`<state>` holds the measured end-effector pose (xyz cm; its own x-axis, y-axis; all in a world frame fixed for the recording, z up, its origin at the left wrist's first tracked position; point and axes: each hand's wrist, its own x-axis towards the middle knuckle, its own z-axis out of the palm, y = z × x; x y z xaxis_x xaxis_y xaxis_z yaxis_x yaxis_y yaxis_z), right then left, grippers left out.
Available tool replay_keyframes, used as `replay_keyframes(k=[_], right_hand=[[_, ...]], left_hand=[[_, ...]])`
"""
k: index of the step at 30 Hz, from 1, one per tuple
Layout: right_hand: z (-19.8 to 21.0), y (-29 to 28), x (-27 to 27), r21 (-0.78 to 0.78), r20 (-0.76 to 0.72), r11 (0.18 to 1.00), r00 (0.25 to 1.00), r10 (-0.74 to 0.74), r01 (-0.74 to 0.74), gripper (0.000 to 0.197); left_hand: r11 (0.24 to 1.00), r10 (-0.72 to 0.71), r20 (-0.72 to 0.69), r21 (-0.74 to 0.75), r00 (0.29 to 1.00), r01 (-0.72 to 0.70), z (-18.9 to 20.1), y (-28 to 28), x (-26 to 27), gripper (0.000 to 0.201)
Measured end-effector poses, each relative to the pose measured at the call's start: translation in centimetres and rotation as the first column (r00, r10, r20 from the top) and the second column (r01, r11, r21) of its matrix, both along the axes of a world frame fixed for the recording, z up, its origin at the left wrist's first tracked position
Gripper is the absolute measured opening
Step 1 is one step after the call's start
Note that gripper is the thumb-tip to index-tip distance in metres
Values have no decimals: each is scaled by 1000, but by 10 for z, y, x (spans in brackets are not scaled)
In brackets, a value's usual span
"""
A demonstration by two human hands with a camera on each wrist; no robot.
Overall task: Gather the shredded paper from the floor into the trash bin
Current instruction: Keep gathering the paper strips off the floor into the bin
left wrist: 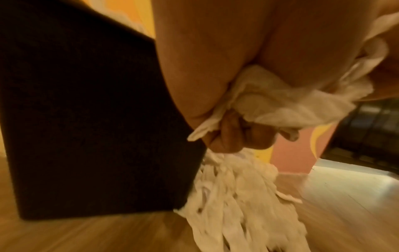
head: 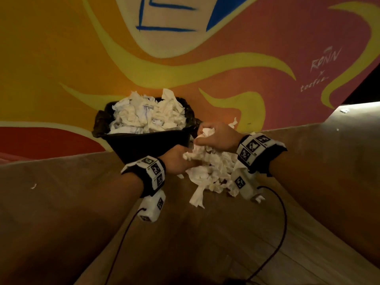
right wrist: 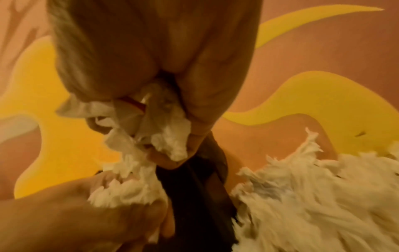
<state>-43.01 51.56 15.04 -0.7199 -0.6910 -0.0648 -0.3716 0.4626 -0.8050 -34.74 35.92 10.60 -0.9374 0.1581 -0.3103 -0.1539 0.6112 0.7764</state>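
Observation:
A black trash bin (head: 148, 144) stands against the painted wall, heaped over its rim with white shredded paper (head: 148, 114). Just right of the bin, a big clump of shredded paper (head: 211, 171) is held between both hands above the wooden floor. My left hand (head: 181, 161) grips the clump's left side, its fingers curled into the paper (left wrist: 241, 134) beside the bin's dark wall (left wrist: 86, 110). My right hand (head: 216, 136) clutches the top of the clump by the bin's right corner, with paper bunched in its fist (right wrist: 168, 136). Strips hang loose below.
The wall (head: 61, 58) with an orange, yellow and pink mural rises right behind the bin. A small paper scrap (head: 33, 186) lies on the wooden floor (head: 185, 243) at the left. Black cables (head: 281, 223) trail from both wrist units. A dark opening (head: 368, 89) is at the far right.

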Motion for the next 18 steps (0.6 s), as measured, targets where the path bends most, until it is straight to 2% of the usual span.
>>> replay_keyframes(k=[2,6,9,11,13,15,17,18], right_hand=[[13,-7,-7,-47,-49,999,999,-14,12,23],[40,-18,-29,4,-145,999,989,-42,43,17],[55,-24,-41,-24,-198,997,978,-72,68,14],[64,-29,-45,-54,-218,996,972,-87,77,12],[71,-34,-46,-56,-249,995,964,-96,84,11],[74,-42,-48,-28,-290,995,951,-103,99,13],[76,-51,-47,-16,-284,993,951,-120,121,14],[76,-56,-45,-23,-270,991,954,-133,131,13]], left_hand=[[997,68,1,-28,998,-68,20,-10,-11,31],[975,124,-48,-181,991,-131,62,-39,-22,28],[923,104,-101,-360,989,-134,88,-65,-24,30],[884,171,-152,-413,973,-220,98,-81,-22,40],[858,328,-199,-346,924,-379,102,-95,-19,49],[831,498,-175,-183,849,-525,100,-108,-17,58],[773,624,-124,-52,772,-633,96,-117,-12,58],[748,655,-141,-24,743,-664,95,-121,-11,55]])
